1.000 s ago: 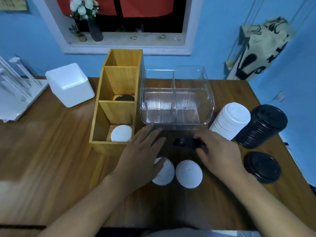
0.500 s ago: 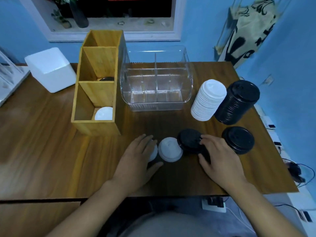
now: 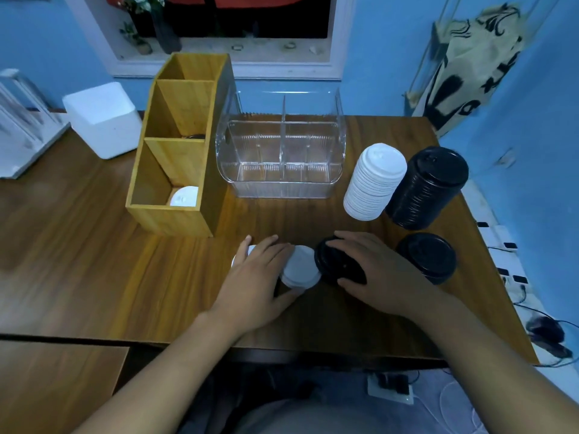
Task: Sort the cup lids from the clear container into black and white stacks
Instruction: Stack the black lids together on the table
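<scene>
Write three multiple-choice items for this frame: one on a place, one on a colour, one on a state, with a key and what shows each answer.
1. Where does the tall white lid stack stand?
A. Inside the wooden organizer
B. Between the clear container and the tall black lid stack
C. On the window sill

2. What colour is the lid under the right hand?
A. Black
B. White
C. Clear

3. What state is the clear container in?
A. Full of lids
B. Tipped on its side
C. Upright, with no lids visible inside

Key:
1 B: the white stack stands right of the container and beside the tall black lid stack.
2 A: the black lid shows under the right hand's fingers, next to a white lid by the left hand.
3 C: its ribbed floor and dividers show through, bare.
</scene>
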Available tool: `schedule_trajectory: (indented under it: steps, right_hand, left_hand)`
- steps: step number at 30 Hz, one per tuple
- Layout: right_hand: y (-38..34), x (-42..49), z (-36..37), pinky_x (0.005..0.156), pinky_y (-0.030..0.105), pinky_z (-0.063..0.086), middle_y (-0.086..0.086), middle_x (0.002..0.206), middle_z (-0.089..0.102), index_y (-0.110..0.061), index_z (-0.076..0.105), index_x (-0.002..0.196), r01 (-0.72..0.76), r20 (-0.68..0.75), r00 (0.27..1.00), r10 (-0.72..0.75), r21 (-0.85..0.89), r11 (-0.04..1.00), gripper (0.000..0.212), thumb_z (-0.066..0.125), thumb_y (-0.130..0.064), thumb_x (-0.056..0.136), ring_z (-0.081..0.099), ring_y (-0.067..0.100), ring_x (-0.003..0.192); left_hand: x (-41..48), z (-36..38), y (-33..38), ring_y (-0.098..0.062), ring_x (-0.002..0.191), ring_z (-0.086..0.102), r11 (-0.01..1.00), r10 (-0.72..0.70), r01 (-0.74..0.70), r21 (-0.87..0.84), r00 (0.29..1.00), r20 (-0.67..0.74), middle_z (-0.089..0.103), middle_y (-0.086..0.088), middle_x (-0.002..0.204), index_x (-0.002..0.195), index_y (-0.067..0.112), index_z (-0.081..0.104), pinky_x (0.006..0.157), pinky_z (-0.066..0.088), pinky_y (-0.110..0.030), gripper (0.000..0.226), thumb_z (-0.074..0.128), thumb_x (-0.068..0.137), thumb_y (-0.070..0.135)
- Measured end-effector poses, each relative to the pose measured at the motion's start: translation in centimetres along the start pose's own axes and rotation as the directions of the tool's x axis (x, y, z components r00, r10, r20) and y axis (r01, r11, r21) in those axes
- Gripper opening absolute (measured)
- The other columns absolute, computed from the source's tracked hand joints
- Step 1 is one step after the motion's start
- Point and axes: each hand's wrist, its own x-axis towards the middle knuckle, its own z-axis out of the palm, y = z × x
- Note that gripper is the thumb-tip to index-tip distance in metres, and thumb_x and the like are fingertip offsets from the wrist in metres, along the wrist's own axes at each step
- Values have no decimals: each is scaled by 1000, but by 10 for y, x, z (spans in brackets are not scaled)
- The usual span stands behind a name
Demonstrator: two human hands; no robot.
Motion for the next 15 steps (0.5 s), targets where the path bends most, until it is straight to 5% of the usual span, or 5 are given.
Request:
schedule_trajectory:
  steps: [5, 8, 12, 15]
  right_hand:
    - [-6, -6, 9, 94, 35, 49, -3, 138, 42, -30, 31, 148, -204, -157, 974, 166, -269, 941, 88, 51, -81, 79, 45, 19, 121]
    - [-6, -10, 14, 94, 40, 49, -2, 140, 38, -32, 26, 151, -226, -162, 969, 184, -299, 927, 97, 40, -90, 74, 45, 22, 123]
    - [6, -19, -1, 119, 44, 22, -16, 164, 2, -43, 10, 156, -69, 93, 993, 70, -17, 997, 88, 60, -66, 86, 4, 12, 150]
    - [12, -20, 1, 113, 41, 35, -13, 160, 19, -40, 19, 154, -34, 56, 998, 42, -137, 990, 78, 57, -62, 90, 22, 14, 145]
  left_hand:
    - [-2, 2, -5, -12, 146, 38, 998, -16, 14, -55, 999, -32, 55, 13, 147, 145, 28, 51, 126, 14, -53, 70, 61, 88, 69]
    - [-4, 2, -8, -13, 144, 42, 997, -26, 24, -68, 999, -39, 58, 14, 143, 142, 30, 52, 124, 19, -56, 68, 63, 87, 69]
    - [-3, 1, -8, -12, 142, 43, 997, -33, 31, -76, 999, -33, 58, 14, 141, 141, 31, 52, 124, 20, -54, 67, 63, 87, 68]
    - [1, 2, -5, -11, 142, 42, 996, -38, 35, -84, 999, -32, 58, 14, 140, 141, 31, 52, 126, 18, -50, 66, 64, 87, 68]
